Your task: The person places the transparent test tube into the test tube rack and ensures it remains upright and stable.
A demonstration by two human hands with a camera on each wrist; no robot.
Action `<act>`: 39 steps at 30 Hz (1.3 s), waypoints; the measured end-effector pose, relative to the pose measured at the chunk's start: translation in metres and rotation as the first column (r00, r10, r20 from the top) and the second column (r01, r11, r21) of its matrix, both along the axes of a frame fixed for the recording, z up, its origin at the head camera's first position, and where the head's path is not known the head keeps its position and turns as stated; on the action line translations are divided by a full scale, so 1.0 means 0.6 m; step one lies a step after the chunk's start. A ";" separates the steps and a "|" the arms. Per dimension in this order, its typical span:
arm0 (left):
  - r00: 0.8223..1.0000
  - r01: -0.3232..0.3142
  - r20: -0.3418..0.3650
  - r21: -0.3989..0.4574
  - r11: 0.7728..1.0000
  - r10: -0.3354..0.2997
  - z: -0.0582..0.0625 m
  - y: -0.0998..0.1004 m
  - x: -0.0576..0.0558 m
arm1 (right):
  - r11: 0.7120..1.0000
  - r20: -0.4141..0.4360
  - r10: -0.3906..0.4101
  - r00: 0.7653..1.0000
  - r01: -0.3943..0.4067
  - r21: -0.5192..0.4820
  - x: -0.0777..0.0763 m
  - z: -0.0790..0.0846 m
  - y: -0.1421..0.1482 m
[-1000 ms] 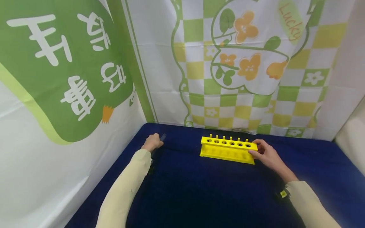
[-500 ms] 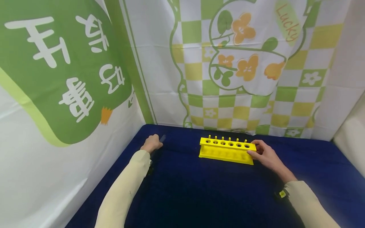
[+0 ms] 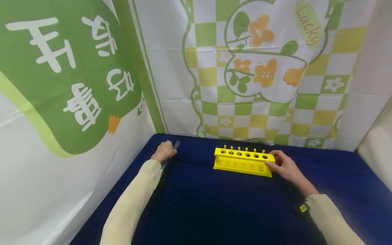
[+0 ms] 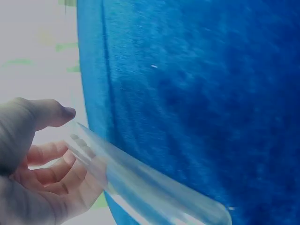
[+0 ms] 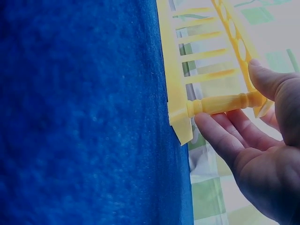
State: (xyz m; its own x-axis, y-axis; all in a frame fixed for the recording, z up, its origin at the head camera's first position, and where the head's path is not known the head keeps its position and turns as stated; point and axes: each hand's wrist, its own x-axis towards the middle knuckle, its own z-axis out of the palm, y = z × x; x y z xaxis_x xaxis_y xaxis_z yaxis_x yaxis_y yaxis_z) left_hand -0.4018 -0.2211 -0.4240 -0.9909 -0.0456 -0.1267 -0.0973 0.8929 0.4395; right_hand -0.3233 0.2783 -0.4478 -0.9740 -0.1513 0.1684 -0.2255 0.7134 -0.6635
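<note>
At the table's far left, my left hand [image 3: 164, 151] holds a clear test tube [image 3: 177, 144] between thumb and fingers. The left wrist view shows the test tube [image 4: 164, 190] slanting down from the fingertips, its rounded end over the blue cloth. A yellow test tube rack [image 3: 242, 161] stands upright toward the back, with a row of round holes and several pegs behind them. My right hand [image 3: 286, 165] grips the rack's right end. In the right wrist view the thumb rests on the top plate and the fingers lie by the end post [image 5: 225, 104].
Dark blue cloth [image 3: 214, 207] covers the table. A printed curtain [image 3: 211, 75] hangs right behind the back edge, and a white and green one [image 3: 101, 163] runs along the left side.
My left hand has risen slightly with the test tube, and more of the tube shows on both sides of the hand. The right hand and the rack stay put.
</note>
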 end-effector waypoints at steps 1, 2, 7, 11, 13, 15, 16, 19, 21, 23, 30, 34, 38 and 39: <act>1.000 0.001 -0.010 0.002 1.000 -0.001 0.003 0.001 0.000 | 1.000 0.001 0.001 1.000 -0.001 0.000 0.000 0.000 0.000; 1.000 -0.001 -0.020 0.005 1.000 0.001 0.006 0.002 0.000 | 1.000 0.001 0.002 1.000 -0.002 0.000 0.000 0.000 -0.001; 0.998 0.012 -0.068 0.014 1.000 -0.011 0.023 0.010 0.001 | 1.000 0.005 0.001 1.000 -0.001 0.002 0.000 0.000 -0.001; 0.996 0.022 -0.088 0.009 1.000 -0.021 0.031 0.016 0.001 | 1.000 0.002 0.005 1.000 -0.005 -0.001 -0.001 0.000 -0.002; 0.995 0.027 -0.096 0.007 1.000 -0.026 0.033 0.018 0.001 | 1.000 0.001 0.008 1.000 -0.008 0.000 0.000 0.001 -0.002; 0.994 0.042 -0.101 0.009 0.999 -0.041 0.036 0.020 0.003 | 1.000 -0.001 0.011 1.000 -0.011 -0.001 0.000 0.001 -0.002; 0.993 0.048 -0.106 0.012 0.999 -0.047 0.037 0.021 0.004 | 1.000 -0.001 0.012 1.000 -0.012 -0.001 0.000 0.001 -0.003; 0.992 0.062 -0.114 0.018 0.998 -0.059 0.042 0.024 0.007 | 1.000 -0.004 0.014 1.000 -0.014 -0.004 0.001 0.000 -0.003; 0.991 0.066 -0.122 0.016 0.998 -0.064 0.044 0.025 0.008 | 1.000 -0.006 0.016 1.000 -0.016 -0.004 0.001 0.000 -0.003; 0.990 0.067 -0.126 0.018 0.998 -0.064 0.046 0.025 0.009 | 1.000 -0.008 0.015 1.000 -0.015 -0.002 0.001 0.000 -0.002; 0.987 0.066 -0.146 0.010 0.998 -0.063 0.054 0.026 0.009 | 1.000 0.000 0.006 1.000 -0.006 -0.004 0.002 0.001 -0.001; 0.985 0.070 -0.159 0.014 0.997 -0.067 0.063 0.025 0.014 | 1.000 0.002 0.008 1.000 -0.008 -0.004 0.003 0.002 -0.001; 0.980 0.076 -0.186 0.019 0.997 -0.072 0.070 0.022 0.017 | 1.000 0.010 0.007 1.000 -0.007 -0.010 0.003 0.002 -0.001; 0.978 0.078 -0.194 0.022 0.997 -0.072 0.071 0.021 0.017 | 1.000 0.011 0.006 1.000 -0.006 -0.010 0.003 0.002 -0.001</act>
